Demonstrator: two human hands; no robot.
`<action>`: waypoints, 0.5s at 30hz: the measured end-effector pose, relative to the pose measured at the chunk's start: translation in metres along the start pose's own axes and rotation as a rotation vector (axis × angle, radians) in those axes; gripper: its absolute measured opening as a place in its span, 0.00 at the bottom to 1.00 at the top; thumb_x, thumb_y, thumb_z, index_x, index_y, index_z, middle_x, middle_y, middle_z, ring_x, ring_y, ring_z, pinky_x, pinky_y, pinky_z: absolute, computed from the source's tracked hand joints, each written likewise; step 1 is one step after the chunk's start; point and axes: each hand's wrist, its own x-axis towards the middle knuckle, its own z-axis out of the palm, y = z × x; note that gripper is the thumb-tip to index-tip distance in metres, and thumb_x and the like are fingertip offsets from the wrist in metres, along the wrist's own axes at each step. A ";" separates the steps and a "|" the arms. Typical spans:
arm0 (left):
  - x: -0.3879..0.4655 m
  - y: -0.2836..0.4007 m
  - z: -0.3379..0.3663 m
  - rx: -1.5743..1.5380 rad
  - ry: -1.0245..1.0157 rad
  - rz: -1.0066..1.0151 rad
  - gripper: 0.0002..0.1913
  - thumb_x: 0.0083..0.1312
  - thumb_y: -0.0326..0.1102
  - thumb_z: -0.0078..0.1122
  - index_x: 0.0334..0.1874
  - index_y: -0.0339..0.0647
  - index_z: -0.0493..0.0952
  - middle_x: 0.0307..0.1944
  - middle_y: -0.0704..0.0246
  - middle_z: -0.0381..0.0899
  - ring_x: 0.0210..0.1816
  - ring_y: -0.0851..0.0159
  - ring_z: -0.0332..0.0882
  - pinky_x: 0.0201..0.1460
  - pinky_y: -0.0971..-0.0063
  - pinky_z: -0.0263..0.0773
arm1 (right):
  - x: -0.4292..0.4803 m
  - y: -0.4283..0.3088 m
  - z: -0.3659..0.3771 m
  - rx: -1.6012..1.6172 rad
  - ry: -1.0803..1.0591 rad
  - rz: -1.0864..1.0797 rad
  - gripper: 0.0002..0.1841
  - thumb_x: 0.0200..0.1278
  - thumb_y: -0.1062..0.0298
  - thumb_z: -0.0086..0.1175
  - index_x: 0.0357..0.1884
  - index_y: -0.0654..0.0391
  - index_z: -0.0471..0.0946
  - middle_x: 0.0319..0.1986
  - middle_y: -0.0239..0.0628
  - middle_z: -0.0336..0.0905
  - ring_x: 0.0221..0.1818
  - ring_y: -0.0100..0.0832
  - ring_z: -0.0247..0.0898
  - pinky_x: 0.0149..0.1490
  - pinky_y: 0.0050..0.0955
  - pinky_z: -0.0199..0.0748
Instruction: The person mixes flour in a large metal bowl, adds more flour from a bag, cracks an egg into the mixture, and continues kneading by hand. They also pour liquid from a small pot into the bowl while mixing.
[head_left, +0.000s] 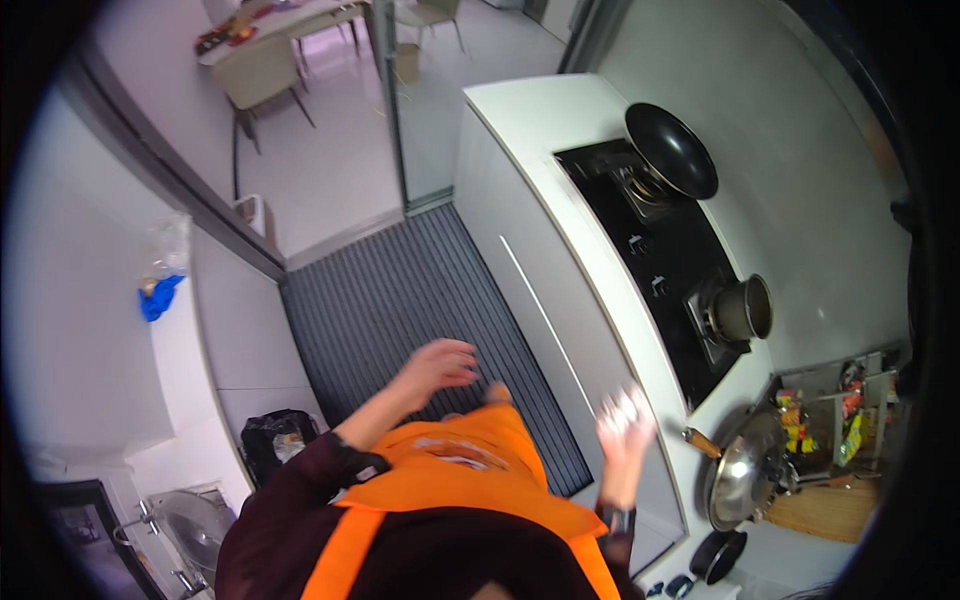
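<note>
My left hand (442, 365) hangs in the air over the dark ribbed floor mat (405, 292), its fingers loosely curled and apart, holding nothing. Blurred and brightly lit, my right hand (626, 420) is raised beside the edge of the white counter (592, 247); nothing shows in it. An orange apron (457, 465) covers my front. On the black gas hob (637, 240), to the right, a black frying pan (675, 150) sits tilted at the far burner and a small metal pot (742, 309) stands at the nearer one.
A lidded wok (742, 472) and a small black pan (718, 557) stand at the lower right, near a wooden board (832, 510) and a rack with packets (840, 420). At left are a black-bagged bin (277, 442) and a blue cloth or bag (159, 298). A chair (259, 71) stands beyond the sliding doorway.
</note>
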 end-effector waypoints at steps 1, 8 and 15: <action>-0.006 0.006 -0.018 -0.041 0.088 0.041 0.15 0.67 0.33 0.49 0.54 0.36 0.69 0.47 0.60 0.74 0.46 0.62 0.78 0.49 0.71 0.75 | 0.033 0.009 0.019 -0.004 0.072 0.079 0.13 0.65 0.68 0.43 0.20 0.51 0.62 0.15 0.28 0.55 0.18 0.26 0.53 0.23 0.24 0.56; -0.010 0.060 -0.113 -0.322 0.443 0.273 0.11 0.68 0.30 0.45 0.51 0.38 0.70 0.43 0.63 0.77 0.43 0.62 0.80 0.48 0.70 0.75 | 0.203 0.089 0.124 0.020 -0.375 0.450 0.09 0.64 0.66 0.42 0.27 0.57 0.68 0.20 0.33 0.63 0.23 0.31 0.60 0.25 0.27 0.62; 0.060 0.194 -0.204 -0.280 0.590 0.347 0.12 0.67 0.28 0.47 0.51 0.38 0.70 0.43 0.63 0.77 0.43 0.62 0.80 0.48 0.72 0.76 | 0.353 0.162 0.214 0.140 -0.373 0.699 0.10 0.64 0.67 0.39 0.25 0.56 0.67 0.19 0.31 0.60 0.21 0.29 0.56 0.26 0.25 0.58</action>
